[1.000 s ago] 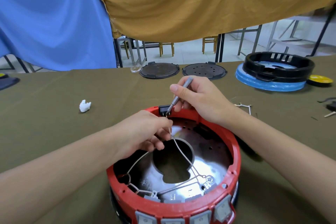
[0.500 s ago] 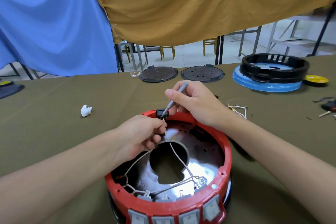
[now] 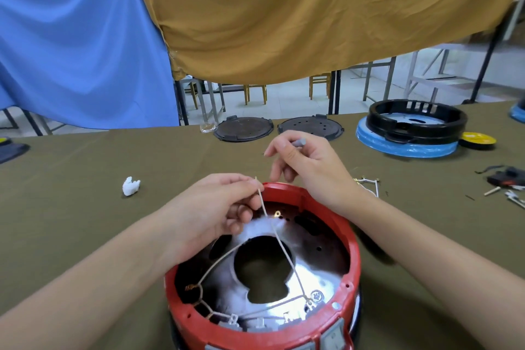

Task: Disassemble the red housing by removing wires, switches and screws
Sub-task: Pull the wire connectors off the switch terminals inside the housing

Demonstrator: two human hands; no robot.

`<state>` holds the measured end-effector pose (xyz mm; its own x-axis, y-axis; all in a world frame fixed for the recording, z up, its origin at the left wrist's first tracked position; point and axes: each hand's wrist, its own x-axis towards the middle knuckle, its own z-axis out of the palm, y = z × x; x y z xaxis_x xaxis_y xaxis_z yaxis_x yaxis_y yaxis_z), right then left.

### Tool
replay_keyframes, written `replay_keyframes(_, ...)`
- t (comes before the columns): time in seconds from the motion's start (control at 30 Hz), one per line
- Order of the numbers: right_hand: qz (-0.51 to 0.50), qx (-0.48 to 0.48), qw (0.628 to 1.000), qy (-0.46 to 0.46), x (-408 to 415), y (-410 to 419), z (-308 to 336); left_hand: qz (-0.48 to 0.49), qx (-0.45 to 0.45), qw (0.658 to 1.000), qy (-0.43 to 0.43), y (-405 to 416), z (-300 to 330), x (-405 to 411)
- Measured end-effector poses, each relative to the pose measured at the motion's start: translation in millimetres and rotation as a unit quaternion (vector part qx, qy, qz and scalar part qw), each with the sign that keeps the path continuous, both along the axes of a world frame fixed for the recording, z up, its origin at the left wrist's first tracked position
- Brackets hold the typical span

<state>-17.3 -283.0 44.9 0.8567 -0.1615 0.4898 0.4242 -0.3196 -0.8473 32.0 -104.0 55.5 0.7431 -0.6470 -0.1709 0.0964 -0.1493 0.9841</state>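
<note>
— That red housing [image 3: 352, 239]: matt plastic?
— Yes, around a glossy, mirror-like metal plate [image 3: 318, 273].
— And the wire [image 3: 279, 241]?
— Pale, with a dull woven-looking sleeve.
— The table [image 3: 85, 207]?
— Olive cloth, matt; two smooth black plastic discs [image 3: 243, 128] at its far edge.

I count one round red plastic housing [image 3: 352, 258] near me and two flat black round lids [image 3: 243, 128] side by side at the far edge. Far right sits one black plastic ring [image 3: 417, 119] on one blue disc [image 3: 403, 148], and left lies one white crumpled scrap [image 3: 131, 185].
</note>
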Motion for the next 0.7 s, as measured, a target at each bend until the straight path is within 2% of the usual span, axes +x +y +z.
replay_keyframes(0.2,0.044,0.015,0.996,0.078,-27,0,25,0.082,-0.12,0.989,-0.014,1,11,2)
replay_keyframes(0.3,0.05,-0.021,0.991,0.123,-41,7,29,0.141,-0.166,0.976,-0.019,4,9,9)
replay_keyframes(0.47,-0.007,-0.058,0.993,0.107,-47,14,30,0.152,-0.236,0.96,0.021,1,6,10)
replay_keyframes(0.6,-0.124,-0.202,0.97,0.064,-43,10,23,0.141,-0.259,0.955,0.041,-2,7,7)
replay_keyframes(0.7,-0.14,-0.217,0.963,0.07,-41,6,20,0.121,-0.282,0.95,0.059,0,7,7)
